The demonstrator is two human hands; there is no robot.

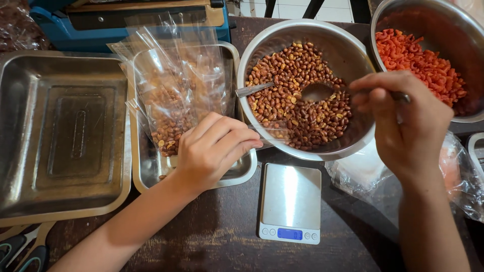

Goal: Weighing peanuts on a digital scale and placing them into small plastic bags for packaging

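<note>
Far left of the left-hand fingers: one large square steel tray (60, 136), dull brushed metal, shallow, embossed rectangle in its floor. Below it at the frame edge: handles of one pair of scissors (20, 249), dark grey with teal trim.

Under and just left of the left-hand fingers: one smaller steel tray (151, 174), rounded corners, polished. Stacked in it: several clear crinkled plastic bags (174, 90), count not readable, the lower ones part-filled with brown peanuts.

Left hand (212, 148): curled knuckles-up over the tray's right rim, fingers (237, 143) closed narrowly; a clear bag edge apparently pinched, not certain.

Just right of those fingers: one round steel bowl (262, 55), glossy, holding roasted peanuts (297, 100), reddish-brown skins, some pale split halves. Two spoons in the bowl: one loose, handle (254, 89) pointing left; one spoon (317, 91), shiny oval, empty, above the nuts.

Below the bowl: one flat pocket scale (291, 204), steel platform, small blue display, on dark wood-grain worktop (212, 236).

Right hand (408, 121): fingers (373, 88) closed on the second spoon's handle.

Beyond the right-hand fingers: one second steel bowl (454, 25), orange-red curled snack pieces (418, 63). Beneath the wrist: crumpled clear plastic bag (464, 176).
</note>
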